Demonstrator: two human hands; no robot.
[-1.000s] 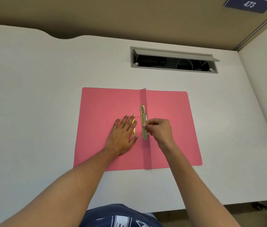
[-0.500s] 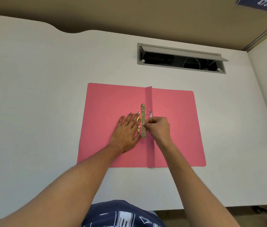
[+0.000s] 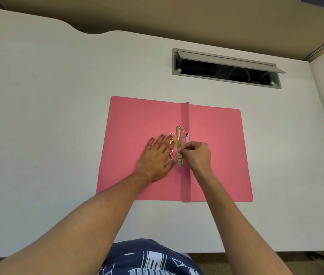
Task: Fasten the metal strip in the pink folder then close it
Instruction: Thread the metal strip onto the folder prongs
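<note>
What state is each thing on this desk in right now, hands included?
pink folder: open, lying flat on the desk.
metal strip: not yet fastened, pinched beside the spine.
left hand: flat, pressing on the left cover.
right hand: shut on the strip.
cable hatch: lid raised.

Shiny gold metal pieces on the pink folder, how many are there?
2. The long metal strip lies beside the spine, pinched by the right hand. A second gold piece lies under the left hand fingers, partly hidden; more could be covered.
</note>
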